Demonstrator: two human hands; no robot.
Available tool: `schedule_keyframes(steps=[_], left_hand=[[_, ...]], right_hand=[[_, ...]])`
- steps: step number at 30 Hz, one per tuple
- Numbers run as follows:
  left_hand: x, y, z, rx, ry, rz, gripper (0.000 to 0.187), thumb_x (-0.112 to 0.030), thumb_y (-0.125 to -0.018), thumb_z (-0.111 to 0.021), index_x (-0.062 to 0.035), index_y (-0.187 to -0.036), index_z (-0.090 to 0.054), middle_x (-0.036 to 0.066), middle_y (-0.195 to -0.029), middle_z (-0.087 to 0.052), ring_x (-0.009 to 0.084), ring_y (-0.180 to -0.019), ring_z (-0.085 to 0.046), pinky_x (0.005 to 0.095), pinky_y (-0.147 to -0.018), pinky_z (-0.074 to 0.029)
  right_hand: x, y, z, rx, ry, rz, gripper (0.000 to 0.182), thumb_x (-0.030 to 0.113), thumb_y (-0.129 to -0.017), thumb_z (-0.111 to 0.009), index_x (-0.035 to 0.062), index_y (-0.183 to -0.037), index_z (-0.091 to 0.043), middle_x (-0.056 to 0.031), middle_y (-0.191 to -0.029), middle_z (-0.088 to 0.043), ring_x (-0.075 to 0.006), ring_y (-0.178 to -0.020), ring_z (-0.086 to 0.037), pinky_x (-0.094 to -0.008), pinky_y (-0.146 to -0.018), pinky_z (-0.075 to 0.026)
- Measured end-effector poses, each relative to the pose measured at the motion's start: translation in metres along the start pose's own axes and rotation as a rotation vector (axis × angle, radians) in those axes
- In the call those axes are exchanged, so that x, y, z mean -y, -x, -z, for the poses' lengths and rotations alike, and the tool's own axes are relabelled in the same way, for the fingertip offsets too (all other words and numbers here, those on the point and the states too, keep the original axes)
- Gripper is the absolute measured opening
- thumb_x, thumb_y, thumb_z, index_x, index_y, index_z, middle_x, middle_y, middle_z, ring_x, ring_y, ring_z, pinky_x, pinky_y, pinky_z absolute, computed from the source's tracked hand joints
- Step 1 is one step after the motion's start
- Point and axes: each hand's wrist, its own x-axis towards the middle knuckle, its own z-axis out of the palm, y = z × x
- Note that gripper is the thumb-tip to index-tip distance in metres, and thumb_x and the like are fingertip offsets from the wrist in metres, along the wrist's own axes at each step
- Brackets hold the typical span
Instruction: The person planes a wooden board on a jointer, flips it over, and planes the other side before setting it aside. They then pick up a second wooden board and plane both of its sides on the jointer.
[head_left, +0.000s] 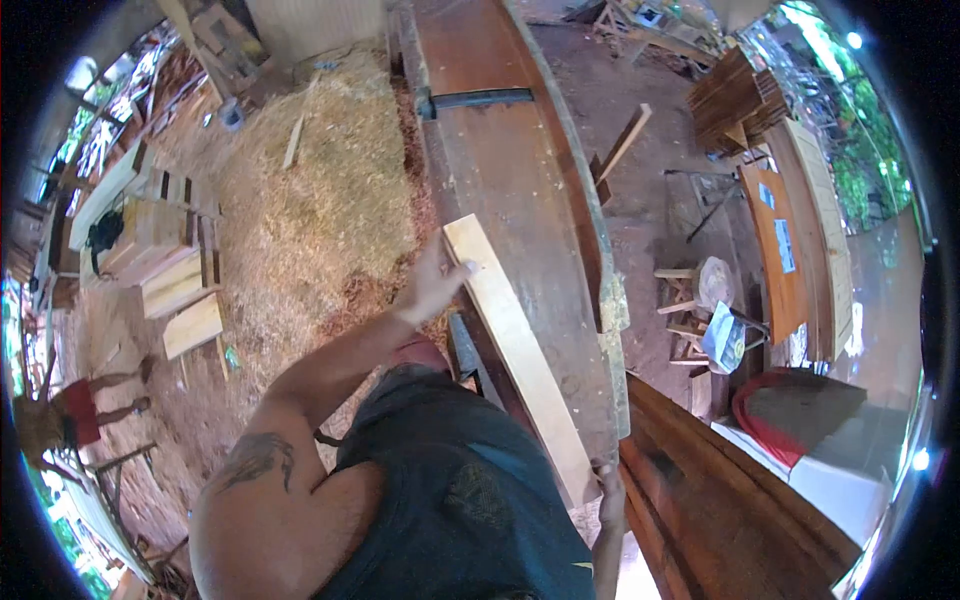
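The far end of a pale board [525, 350] is grasped by the left hand [432, 285], with the thumb laid over its top face and the fingers at its left edge. Its near end is gripped by the right hand [610, 495], partly hidden by the wood. The board is held slantwise over the near left part of a long, reddish-brown bed [515, 170]; whether it is fully supported there cannot be told. The bed is scuffed, flecked with pale chips and bordered by raised sides, and its far part is crossed by a dark bar [482, 98]. To the left, the ground is covered by a broad spread of shavings [335, 190], on which a thin strip of wood [295, 140] is seen. Farther left, pale timbers [165, 240] are stacked, and nearer, another person in red shorts [80, 412] is seen. On the near right, dark brown timber [730, 500] is set beside the bed. Beyond it, a wooden stool [682, 325], an orange-brown panel [775, 250] and, at the far right, bundled brown boards [725, 100] are seen.
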Motion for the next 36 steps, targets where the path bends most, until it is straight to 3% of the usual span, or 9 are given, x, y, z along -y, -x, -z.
schedule_keyframes(steps=[1, 5, 8, 12, 17, 21, 24, 29, 36], left_hand=[[0.014, -0.019, 0.008, -0.013, 0.079, -0.065, 0.083, -0.038, -0.102, -0.071, 0.0056, -0.16, -0.032, 0.023, -0.145, -0.062, 0.0259, -0.123, -0.068, 0.0392, -0.102, -0.056], [0.016, -0.064, 0.032, -0.014, -0.199, 0.033, 0.063, -0.044, -0.101, -0.07, 0.0017, -0.142, -0.059, 0.018, -0.124, -0.074, 0.026, -0.112, -0.072, 0.0389, -0.097, -0.056], [-0.007, -0.075, 0.031, 0.084, -0.493, 0.014, 0.053, -0.047, -0.102, -0.068, -0.0017, -0.127, -0.073, 0.016, -0.108, -0.079, 0.0254, -0.104, -0.075, 0.0387, -0.093, -0.057], [-0.029, -0.072, 0.007, 0.132, -0.644, -0.025, 0.052, -0.052, -0.1, -0.068, -0.0036, -0.116, -0.076, 0.017, -0.105, -0.079, 0.0269, -0.096, -0.076, 0.041, -0.085, -0.058], [-0.046, -0.043, -0.054, 0.36, -0.688, -0.053, 0.055, -0.056, -0.1, -0.068, -0.0032, -0.111, -0.076, 0.017, -0.102, -0.079, 0.0293, -0.095, -0.076, 0.041, -0.085, -0.058], [-0.005, -0.022, -0.09, 0.485, -0.723, -0.189, 0.06, -0.061, -0.097, -0.068, -0.002, -0.108, -0.076, 0.02, -0.095, -0.078, 0.0356, -0.092, -0.077, 0.0459, -0.085, -0.059], [-0.003, -0.001, -0.1, 0.609, -0.839, -0.011, 0.064, -0.064, -0.093, -0.07, -0.0014, -0.106, -0.077, 0.021, -0.094, -0.077, 0.0393, -0.093, -0.076, 0.0491, -0.087, -0.059], [0.037, 0.0, -0.106, 0.643, -0.82, 0.062, 0.087, -0.062, -0.089, -0.073, 0.0012, -0.146, -0.059, 0.027, -0.139, -0.067, 0.0423, -0.131, -0.063, 0.0476, -0.113, -0.047], [0.055, -0.013, -0.137, 0.467, -0.894, -0.194, 0.089, -0.06, -0.089, -0.072, -0.0041, -0.155, -0.05, 0.029, -0.153, -0.054, 0.0444, -0.142, -0.053, 0.054, -0.118, -0.04]], right_hand=[[-0.021, -0.008, 0.01, -0.071, -0.008, -0.068, 0.07, 0.065, -0.097, -0.059, 0.0049, -0.131, -0.07, -0.0099, -0.118, -0.072, -0.0248, -0.105, -0.069, -0.0408, -0.089, -0.054], [-0.061, -0.003, 0.023, 0.017, -0.144, -0.591, 0.063, 0.057, -0.104, -0.052, 0.0068, -0.14, -0.064, -0.0112, -0.126, -0.073, -0.029, -0.113, -0.072, -0.0481, -0.094, -0.059], [-0.114, -0.011, -0.006, -0.075, -0.742, -0.36, 0.061, 0.052, -0.108, -0.044, 0.0023, -0.134, -0.067, -0.0145, -0.125, -0.074, -0.0349, -0.108, -0.074, -0.054, -0.085, -0.061], [-0.144, 0.008, 0.006, -0.031, -0.836, -0.376, 0.056, 0.039, -0.109, -0.036, -0.0026, -0.134, -0.064, -0.0204, -0.129, -0.072, -0.0345, -0.111, -0.074, -0.0537, -0.091, -0.062], [-0.159, 0.092, 0.002, -0.464, -0.878, -0.411, 0.022, 0.022, -0.097, -0.062, 0.0033, -0.108, -0.069, -0.0068, -0.098, -0.076, -0.0181, -0.078, -0.073, -0.0339, -0.067, -0.061], [-0.241, 0.131, 0.005, -0.489, -0.77, -0.353, 0.014, 0.021, -0.093, -0.07, 0.0079, -0.09, -0.065, -0.0026, -0.077, -0.067, -0.0164, -0.063, -0.062, -0.0314, -0.056, -0.05], [-0.251, 0.144, -0.019, -0.474, -0.625, -0.409, 0.022, 0.023, -0.095, -0.07, 0.0101, -0.079, -0.062, -0.0015, -0.064, -0.059, -0.016, -0.053, -0.053, -0.0316, -0.05, -0.04], [-0.281, 0.102, -0.074, -0.648, -0.525, -0.472, 0.04, 0.027, -0.103, -0.065, 0.0105, -0.067, -0.06, -0.0025, -0.057, -0.055, -0.0172, -0.045, -0.048, -0.0333, -0.043, -0.033], [-0.265, 0.054, -0.074, -0.702, -0.692, -0.525, 0.029, 0.017, -0.095, -0.078, 0.0037, -0.075, -0.063, -0.007, -0.073, -0.066, -0.0174, -0.056, -0.06, -0.0343, -0.047, -0.045]])
